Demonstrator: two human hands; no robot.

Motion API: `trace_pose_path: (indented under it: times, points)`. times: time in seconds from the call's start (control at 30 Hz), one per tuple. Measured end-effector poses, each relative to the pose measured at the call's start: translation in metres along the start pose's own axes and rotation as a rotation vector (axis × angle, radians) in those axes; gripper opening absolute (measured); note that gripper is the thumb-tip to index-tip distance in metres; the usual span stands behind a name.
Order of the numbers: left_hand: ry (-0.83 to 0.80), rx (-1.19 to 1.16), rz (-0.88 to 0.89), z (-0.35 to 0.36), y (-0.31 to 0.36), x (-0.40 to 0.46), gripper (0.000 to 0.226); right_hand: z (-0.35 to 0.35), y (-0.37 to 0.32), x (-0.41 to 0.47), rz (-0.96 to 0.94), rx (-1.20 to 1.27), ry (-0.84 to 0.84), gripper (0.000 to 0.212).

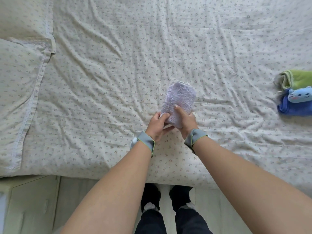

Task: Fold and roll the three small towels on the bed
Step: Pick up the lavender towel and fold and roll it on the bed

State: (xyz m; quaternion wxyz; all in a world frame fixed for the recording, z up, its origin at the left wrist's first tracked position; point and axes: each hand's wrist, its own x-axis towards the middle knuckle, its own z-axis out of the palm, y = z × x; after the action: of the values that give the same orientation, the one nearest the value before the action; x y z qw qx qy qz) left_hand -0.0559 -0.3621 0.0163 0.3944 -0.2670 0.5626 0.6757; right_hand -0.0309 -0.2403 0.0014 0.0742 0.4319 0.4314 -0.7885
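A folded lilac towel point(179, 98) lies in the middle of the bed, its long side pointing away from me. My left hand point(157, 125) grips its near left corner. On the near right part my right hand point(184, 119) is closed around the towel's edge, thumb on top. A green towel point(295, 79) lies folded at the far right edge. Just in front of it sits a blue towel point(293, 108) with a light-blue cat face point(300, 95) on top.
The bed sheet point(118, 73) is white with small flowers and wrinkled. Two pillows point(18, 78) lie at the left. The bed's near edge runs just above my feet point(167, 198) on the floor. A pale cabinet point(28, 205) stands at the lower left.
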Motion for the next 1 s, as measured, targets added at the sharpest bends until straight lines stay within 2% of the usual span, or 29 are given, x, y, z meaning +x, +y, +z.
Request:
trace_pose_path:
  times: [0.1, 0.23, 0.33, 0.43, 0.5, 0.6, 0.7, 0.8, 0.87, 1.0]
  points:
    - [-0.046, 0.152, -0.024, -0.001, 0.006, -0.013, 0.038, -0.016, -0.013, 0.000, -0.047, -0.178, 0.014, 0.051]
    - [-0.033, 0.121, 0.059, -0.010, 0.023, -0.030, 0.101, -0.034, -0.038, -0.012, -0.112, -0.517, -0.108, 0.058]
    - [-0.046, 0.197, 0.163, -0.006, 0.050, -0.038, 0.118, -0.043, -0.060, -0.029, -0.084, -0.717, -0.251, 0.063]
    - [-0.153, 0.329, 0.174, 0.010, 0.077, -0.042, 0.109, -0.052, -0.079, -0.046, -0.038, -0.822, -0.362, 0.057]
    - [-0.270, 0.442, 0.125, 0.026, 0.089, -0.050, 0.095, -0.063, -0.092, -0.059, -0.031, -0.838, -0.376, 0.053]
    - [-0.355, 0.572, 0.081, 0.031, 0.092, -0.053, 0.074, -0.074, -0.105, -0.074, -0.048, -0.851, -0.390, 0.050]
    - [-0.355, 0.592, 0.106, 0.050, 0.085, -0.055, 0.057, -0.104, -0.113, -0.092, -0.101, -0.668, -0.213, 0.052]
    - [-0.304, 0.513, 0.111, 0.073, 0.068, -0.056, 0.048, -0.135, -0.111, -0.110, -0.115, -0.306, -0.012, 0.059]
    - [-0.286, 0.452, 0.107, 0.095, 0.053, -0.055, 0.047, -0.157, -0.105, -0.116, -0.094, -0.131, 0.033, 0.064]
    - [-0.256, 0.361, 0.087, 0.138, 0.021, -0.053, 0.049, -0.188, -0.094, -0.123, -0.032, -0.029, 0.045, 0.067]
